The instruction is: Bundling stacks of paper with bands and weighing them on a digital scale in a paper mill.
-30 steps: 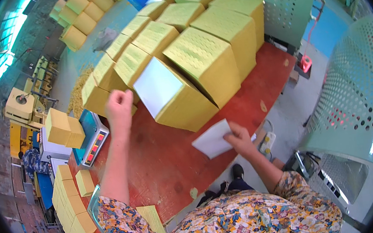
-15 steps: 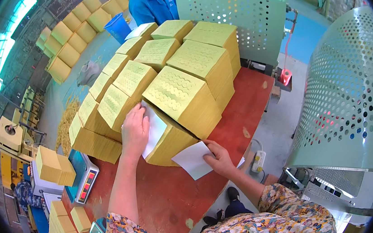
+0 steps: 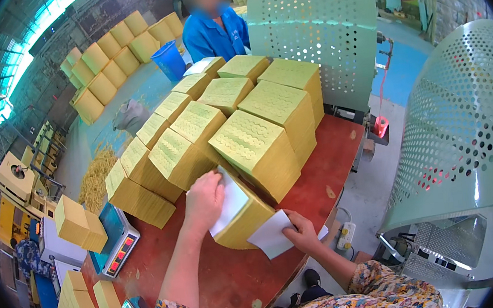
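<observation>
On the red table, my left hand (image 3: pixel 204 200) has its fingers curled over a white paper sheet (image 3: pixel 229 201) at the left side of a yellow paper stack (image 3: pixel 245 226). This sheet lies along the top of the stack nearest me. My right hand (image 3: pixel 302 229) pinches white sheets (image 3: pixel 271 235) at the stack's near right corner, thumb on top. Part of the white paper sticks out beyond that hand. Behind stand several more yellow paper stacks (image 3: pixel 251 138), their tops marked with rows of round coin-like cuts. The left fingertips are partly hidden.
A digital scale (image 3: pixel 122 242) stands at the red table's (image 3: pixel 224 285) left edge, near yellow blocks (image 3: pixel 79 222). Green perforated machine guards (image 3: pixel 311 27) rise behind and at right. A person in blue (image 3: pixel 210 34) is beyond, by a blue bucket (image 3: pixel 169 63). A power strip (image 3: pixel 346 235) is at right.
The view has tilted up, so the scene sits lower and more of the person in blue shows. Both hands stay at the same stack, the right still pinching white sheets.
</observation>
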The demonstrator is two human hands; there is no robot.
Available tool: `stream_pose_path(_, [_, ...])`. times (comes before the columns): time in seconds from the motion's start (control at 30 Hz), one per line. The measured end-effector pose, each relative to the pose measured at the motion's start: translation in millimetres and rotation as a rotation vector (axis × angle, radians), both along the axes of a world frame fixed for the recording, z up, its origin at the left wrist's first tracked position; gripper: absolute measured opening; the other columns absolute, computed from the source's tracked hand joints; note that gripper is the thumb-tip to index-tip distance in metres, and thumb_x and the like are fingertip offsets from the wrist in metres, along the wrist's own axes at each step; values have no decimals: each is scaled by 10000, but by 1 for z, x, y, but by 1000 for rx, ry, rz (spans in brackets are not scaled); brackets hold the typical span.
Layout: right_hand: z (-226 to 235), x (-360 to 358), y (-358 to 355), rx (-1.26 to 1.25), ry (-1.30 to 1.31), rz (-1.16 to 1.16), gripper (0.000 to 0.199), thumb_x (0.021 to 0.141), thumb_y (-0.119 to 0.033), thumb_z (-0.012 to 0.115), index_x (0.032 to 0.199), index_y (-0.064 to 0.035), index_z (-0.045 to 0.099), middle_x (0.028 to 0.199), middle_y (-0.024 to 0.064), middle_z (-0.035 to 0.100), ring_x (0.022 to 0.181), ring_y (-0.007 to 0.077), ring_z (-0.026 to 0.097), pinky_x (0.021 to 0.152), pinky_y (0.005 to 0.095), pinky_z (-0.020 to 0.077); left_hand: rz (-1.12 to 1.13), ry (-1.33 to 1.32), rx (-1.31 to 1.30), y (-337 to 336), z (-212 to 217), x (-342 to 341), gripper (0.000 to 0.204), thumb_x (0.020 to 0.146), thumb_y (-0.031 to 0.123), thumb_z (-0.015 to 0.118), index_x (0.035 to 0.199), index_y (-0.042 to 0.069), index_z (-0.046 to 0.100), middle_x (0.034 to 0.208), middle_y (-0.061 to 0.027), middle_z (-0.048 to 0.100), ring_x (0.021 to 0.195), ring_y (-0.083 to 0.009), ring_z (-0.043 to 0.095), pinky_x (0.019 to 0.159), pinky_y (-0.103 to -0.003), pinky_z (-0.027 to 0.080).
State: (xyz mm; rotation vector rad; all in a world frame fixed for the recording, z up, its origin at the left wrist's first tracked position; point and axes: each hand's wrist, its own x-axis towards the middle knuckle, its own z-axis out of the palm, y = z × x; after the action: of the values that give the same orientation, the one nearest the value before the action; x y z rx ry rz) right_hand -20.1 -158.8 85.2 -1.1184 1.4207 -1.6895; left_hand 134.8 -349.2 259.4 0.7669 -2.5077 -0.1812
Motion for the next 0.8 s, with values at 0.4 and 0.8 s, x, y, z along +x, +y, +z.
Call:
stream_pose_path(0.4, [-37, 71, 170, 170, -552, 88, 414, 766, -65, 565, 1164, 36, 616, 1218, 153, 624, 1064, 241, 625, 934, 365, 479, -334, -5, 64, 139, 23, 71, 330, 840, 87, 594, 1148, -29, 616, 1258, -205, 600, 1193, -362, 561, 1017, -438, 445])
stream_pose_path(0.8, [-77, 137, 171, 125, -1088, -19, 427, 852, -179, 573, 1235, 9, 558, 1179, 129, 650, 1056, 256, 632, 948, 393, 487, -525, 80, 11, 187, 4, 115, 358, 819, 44, 608, 1171, -19, 609, 1289, -199, 577, 1219, -370, 540, 1050, -449, 423])
